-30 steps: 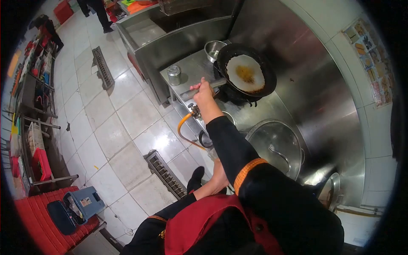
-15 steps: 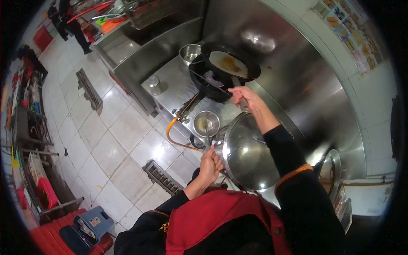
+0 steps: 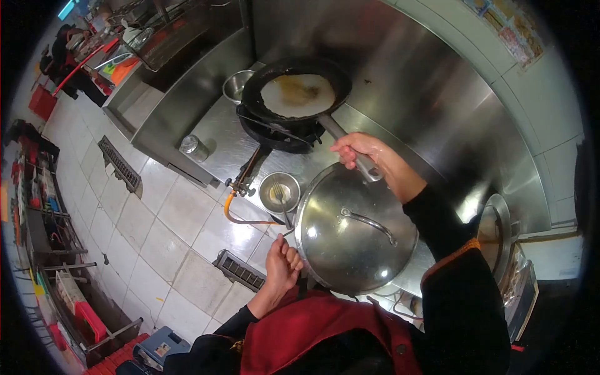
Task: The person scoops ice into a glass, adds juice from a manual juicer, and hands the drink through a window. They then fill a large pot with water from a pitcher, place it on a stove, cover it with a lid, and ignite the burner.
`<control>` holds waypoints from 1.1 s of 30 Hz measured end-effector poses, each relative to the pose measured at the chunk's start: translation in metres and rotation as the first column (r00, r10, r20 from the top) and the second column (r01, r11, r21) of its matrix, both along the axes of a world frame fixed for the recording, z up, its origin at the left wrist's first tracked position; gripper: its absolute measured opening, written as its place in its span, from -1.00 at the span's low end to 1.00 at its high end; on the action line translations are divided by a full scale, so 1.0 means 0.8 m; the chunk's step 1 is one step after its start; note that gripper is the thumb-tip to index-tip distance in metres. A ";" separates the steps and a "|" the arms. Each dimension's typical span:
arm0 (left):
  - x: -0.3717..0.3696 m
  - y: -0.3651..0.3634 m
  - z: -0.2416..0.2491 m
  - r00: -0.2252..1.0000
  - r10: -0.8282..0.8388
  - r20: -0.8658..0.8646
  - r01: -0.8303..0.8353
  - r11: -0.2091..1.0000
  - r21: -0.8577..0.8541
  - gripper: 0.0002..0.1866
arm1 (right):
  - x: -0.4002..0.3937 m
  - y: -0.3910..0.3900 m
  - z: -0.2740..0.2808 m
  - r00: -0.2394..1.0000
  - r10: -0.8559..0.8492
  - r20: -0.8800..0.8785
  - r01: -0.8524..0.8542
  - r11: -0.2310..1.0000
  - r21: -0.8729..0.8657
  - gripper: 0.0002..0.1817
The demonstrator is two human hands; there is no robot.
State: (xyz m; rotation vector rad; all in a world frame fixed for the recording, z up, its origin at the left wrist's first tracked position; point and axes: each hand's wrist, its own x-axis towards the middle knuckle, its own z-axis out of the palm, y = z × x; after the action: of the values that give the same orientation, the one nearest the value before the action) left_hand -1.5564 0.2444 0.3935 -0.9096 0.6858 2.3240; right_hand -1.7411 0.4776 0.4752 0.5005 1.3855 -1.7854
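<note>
My right hand (image 3: pixel 359 152) is closed round the long handle of a black frying pan (image 3: pixel 340 94). A pale, round, thin layer of food (image 3: pixel 281 100) covers the pan's floor, with a yellow-brown patch in its middle. The pan is over a black burner (image 3: pixel 275 137); whether it touches cannot be told. Low on the near side, my left hand (image 3: pixel 282 265) is closed in a fist round something thin that I cannot make out. Just beyond its thumb ends the handle of a fork (image 3: pixel 279 189), whose tines rest in a small metal bowl (image 3: pixel 297 194).
A large pot lid (image 3: pixel 325 256) with a metal handle lies below my right hand. A metal pot (image 3: pixel 232 86) stands behind the burner and a metal canister (image 3: pixel 194 147) near the counter's edge. An orange gas hose (image 3: pixel 231 212) hangs there. Another person (image 3: pixel 75 69) stands far left.
My view has shifted, so the counter appears further left. The pan sits more squarely over the burner, hiding more of it. My left fist is slightly farther from the bowl.
</note>
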 end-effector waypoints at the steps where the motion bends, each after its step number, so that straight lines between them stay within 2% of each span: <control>1: 0.000 0.000 0.002 1.000 -0.003 -0.005 0.003 1.000 0.002 -0.62 | 0.000 -0.012 0.001 0.998 -0.016 -0.053 0.017 1.000 0.016 -0.66; 4: -0.001 -0.001 0.003 1.000 -0.008 -0.018 0.008 1.000 0.001 -0.62 | -0.009 -0.048 -0.010 0.995 -0.077 -0.066 0.071 0.994 -0.082 -0.68; 10: 0.001 -0.002 -0.003 0.999 0.012 -0.036 -0.012 1.000 0.015 -0.62 | -0.018 -0.085 -0.045 0.979 -0.188 -0.082 0.177 0.976 -0.130 -0.73; 12: 0.001 -0.004 -0.005 0.997 -0.017 -0.080 0.022 0.998 0.059 -0.61 | -0.017 -0.091 -0.041 0.979 -0.178 -0.103 0.172 0.983 -0.060 -0.70; 13: 0.000 -0.004 -0.004 0.998 -0.014 -0.067 0.018 0.998 0.065 -0.61 | -0.016 -0.092 -0.036 0.977 -0.169 -0.128 0.171 0.985 0.011 -0.66; 14: 0.001 -0.004 -0.005 0.998 -0.022 -0.054 0.026 0.998 0.064 -0.61 | -0.016 -0.089 -0.032 0.977 -0.177 -0.115 0.179 0.984 0.012 -0.66; 17: 0.002 -0.005 -0.009 0.997 -0.005 -0.077 0.010 0.998 0.068 -0.61 | -0.029 -0.065 -0.028 0.996 -0.071 -0.052 0.064 0.990 -0.123 -0.70; 20: 0.001 -0.004 -0.002 0.998 -0.008 -0.060 0.009 1.000 0.014 -0.62 | -0.029 -0.050 -0.010 0.999 -0.039 -0.026 0.034 0.982 -0.186 -0.69; 21: 0.002 -0.004 -0.005 0.998 -0.003 -0.060 0.005 1.000 0.029 -0.63 | -0.022 -0.048 0.000 0.993 -0.057 -0.105 0.045 0.992 -0.119 -0.69; 24: 0.000 -0.003 -0.001 0.999 -0.019 -0.048 0.019 1.000 -0.011 -0.64 | -0.011 -0.022 0.021 0.995 -0.076 -0.056 0.066 0.983 -0.173 -0.69; 29: -0.001 0.001 0.003 0.998 -0.032 -0.061 0.027 0.996 -0.083 -0.62 | 0.046 0.053 0.051 0.986 -0.058 -0.154 0.036 0.989 -0.140 -0.75; 31: -0.001 0.001 0.000 0.996 -0.048 -0.076 0.040 0.994 -0.101 -0.61 | 0.083 0.087 0.062 0.982 -0.052 -0.180 0.037 0.996 -0.087 -0.84; 33: 0.000 0.003 -0.003 0.995 -0.053 -0.083 0.038 0.983 -0.177 -0.58 | 0.127 0.115 0.080 0.973 -0.092 -0.214 0.106 0.993 0.056 -0.85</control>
State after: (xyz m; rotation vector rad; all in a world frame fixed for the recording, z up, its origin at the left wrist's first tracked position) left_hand -1.5565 0.2470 0.3911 -0.8620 0.9512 2.3012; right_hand -1.6394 0.5694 0.5390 0.4312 1.5944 -1.9223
